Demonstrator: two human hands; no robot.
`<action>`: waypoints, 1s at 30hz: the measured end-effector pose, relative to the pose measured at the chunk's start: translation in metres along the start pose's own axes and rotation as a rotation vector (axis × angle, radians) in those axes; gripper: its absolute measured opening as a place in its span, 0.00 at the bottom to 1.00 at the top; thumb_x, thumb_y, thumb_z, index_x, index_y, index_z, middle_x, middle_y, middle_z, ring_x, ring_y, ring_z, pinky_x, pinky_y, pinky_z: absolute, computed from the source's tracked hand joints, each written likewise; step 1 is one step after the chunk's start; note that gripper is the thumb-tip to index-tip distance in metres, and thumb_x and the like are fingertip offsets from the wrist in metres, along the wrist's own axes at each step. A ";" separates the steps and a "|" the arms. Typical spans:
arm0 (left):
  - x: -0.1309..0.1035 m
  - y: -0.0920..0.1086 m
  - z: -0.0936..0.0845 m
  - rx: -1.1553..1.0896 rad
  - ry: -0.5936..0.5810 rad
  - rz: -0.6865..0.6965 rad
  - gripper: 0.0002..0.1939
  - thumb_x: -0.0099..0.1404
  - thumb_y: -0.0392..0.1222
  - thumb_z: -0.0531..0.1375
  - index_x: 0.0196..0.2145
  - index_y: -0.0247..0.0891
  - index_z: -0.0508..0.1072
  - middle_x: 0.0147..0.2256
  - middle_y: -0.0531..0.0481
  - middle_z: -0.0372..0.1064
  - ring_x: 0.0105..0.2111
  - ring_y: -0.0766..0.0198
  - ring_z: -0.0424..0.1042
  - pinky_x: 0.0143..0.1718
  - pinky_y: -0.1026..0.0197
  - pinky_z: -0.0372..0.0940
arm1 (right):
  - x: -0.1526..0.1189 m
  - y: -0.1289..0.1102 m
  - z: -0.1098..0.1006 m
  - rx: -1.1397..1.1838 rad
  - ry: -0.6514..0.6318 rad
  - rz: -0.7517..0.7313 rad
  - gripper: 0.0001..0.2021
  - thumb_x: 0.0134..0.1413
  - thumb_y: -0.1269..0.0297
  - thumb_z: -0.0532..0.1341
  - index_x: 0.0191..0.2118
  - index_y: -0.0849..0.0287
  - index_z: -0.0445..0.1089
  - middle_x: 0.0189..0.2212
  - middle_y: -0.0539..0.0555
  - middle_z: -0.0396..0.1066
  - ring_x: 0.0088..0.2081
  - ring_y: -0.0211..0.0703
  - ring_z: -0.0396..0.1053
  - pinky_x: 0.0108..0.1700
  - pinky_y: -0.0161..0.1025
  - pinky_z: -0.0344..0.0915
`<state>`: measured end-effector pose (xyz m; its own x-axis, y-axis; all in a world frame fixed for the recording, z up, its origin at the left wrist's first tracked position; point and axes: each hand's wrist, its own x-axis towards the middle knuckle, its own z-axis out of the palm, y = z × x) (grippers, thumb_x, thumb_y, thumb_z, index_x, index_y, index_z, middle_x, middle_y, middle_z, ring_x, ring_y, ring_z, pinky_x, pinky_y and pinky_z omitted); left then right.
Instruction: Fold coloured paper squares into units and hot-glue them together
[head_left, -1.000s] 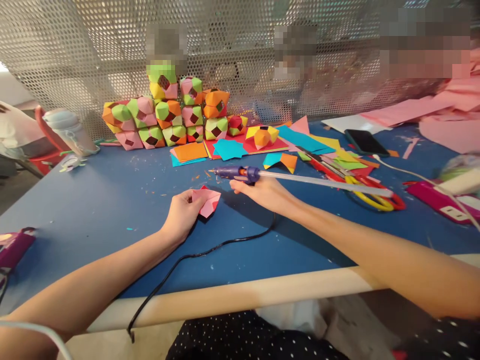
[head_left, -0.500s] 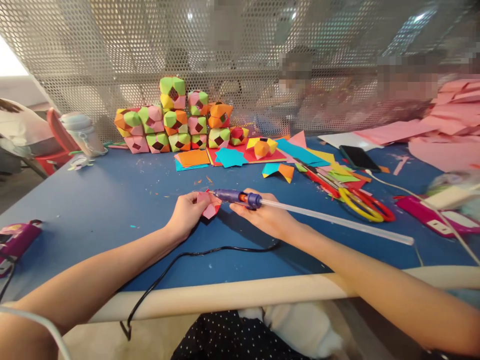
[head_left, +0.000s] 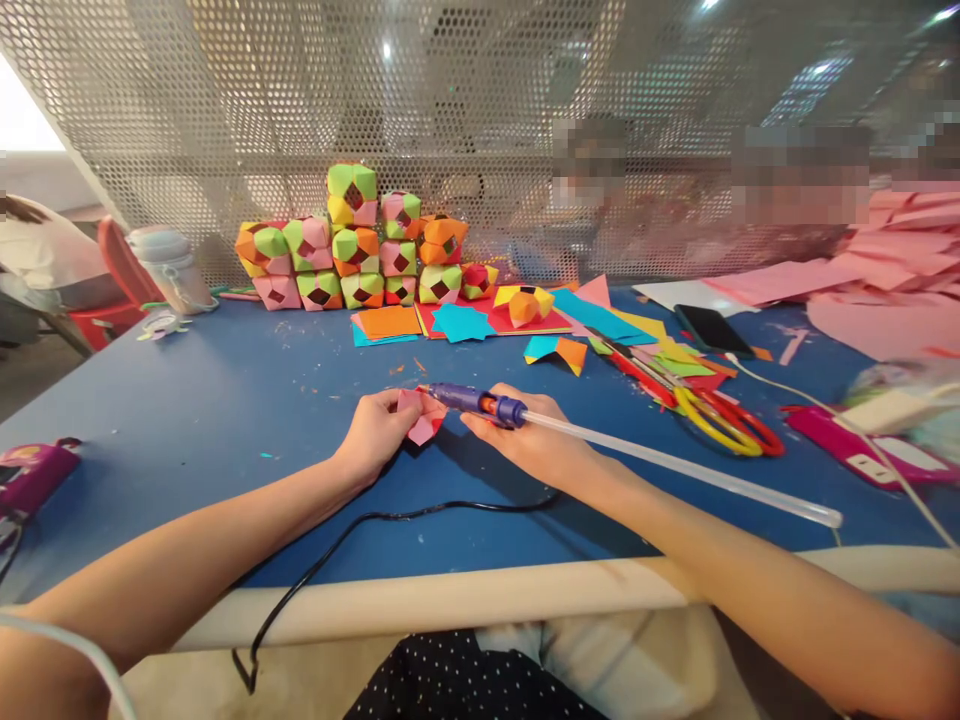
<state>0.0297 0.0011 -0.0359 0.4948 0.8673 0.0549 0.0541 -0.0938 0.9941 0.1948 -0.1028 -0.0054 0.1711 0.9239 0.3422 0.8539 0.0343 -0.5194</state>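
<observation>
My left hand (head_left: pixel 376 435) pinches a small folded paper piece (head_left: pixel 424 424), pink with red parts, just above the blue table. My right hand (head_left: pixel 536 435) is wrapped round a dark blue hot glue gun (head_left: pixel 466 399). The gun's nozzle points left and meets the upper edge of the folded paper; whether glue is coming out is too small to tell. A long translucent glue stick (head_left: pixel 675 465) juts out from the back of the gun toward the right. The gun's black cord (head_left: pixel 420 512) runs over the table and down past its front edge.
Stacked colourful paper polyhedra (head_left: pixel 356 250) stand by the perforated metal screen (head_left: pixel 285 110). Paper sheets (head_left: pixel 465 322), scissors (head_left: pixel 724 420), a phone (head_left: pixel 712 330) and a magenta power strip (head_left: pixel 855 440) lie to the right. A tumbler (head_left: pixel 172 268) stands back left. Another person (head_left: pixel 49 245) sits beyond.
The view has shifted slightly. My hands keep nearly the same pose, with the glue gun's nozzle still at the folded paper; the rear end of the glue stick appears a little lower.
</observation>
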 end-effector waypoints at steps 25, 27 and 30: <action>-0.002 0.008 0.003 0.028 -0.031 -0.042 0.09 0.53 0.35 0.57 0.28 0.35 0.77 0.25 0.52 0.74 0.22 0.70 0.67 0.23 0.69 0.58 | 0.000 0.005 -0.010 0.037 -0.060 0.030 0.15 0.51 0.50 0.57 0.25 0.55 0.58 0.18 0.46 0.61 0.20 0.36 0.56 0.23 0.32 0.52; -0.003 0.008 0.003 0.065 -0.020 -0.026 0.08 0.53 0.35 0.57 0.26 0.35 0.77 0.24 0.53 0.74 0.21 0.71 0.65 0.23 0.69 0.56 | 0.000 0.003 -0.010 0.021 -0.073 0.015 0.14 0.51 0.50 0.57 0.26 0.54 0.58 0.18 0.46 0.62 0.20 0.36 0.57 0.24 0.33 0.52; -0.003 0.009 0.003 0.034 -0.029 -0.037 0.08 0.53 0.34 0.57 0.28 0.35 0.77 0.26 0.53 0.75 0.22 0.70 0.66 0.24 0.69 0.57 | 0.000 0.004 -0.013 -0.023 -0.099 0.048 0.15 0.51 0.50 0.57 0.25 0.55 0.57 0.18 0.46 0.61 0.19 0.36 0.55 0.23 0.33 0.50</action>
<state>0.0317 -0.0037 -0.0273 0.5170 0.8559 0.0153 0.1019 -0.0793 0.9916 0.2041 -0.1075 0.0030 0.1636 0.9574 0.2380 0.8574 -0.0186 -0.5144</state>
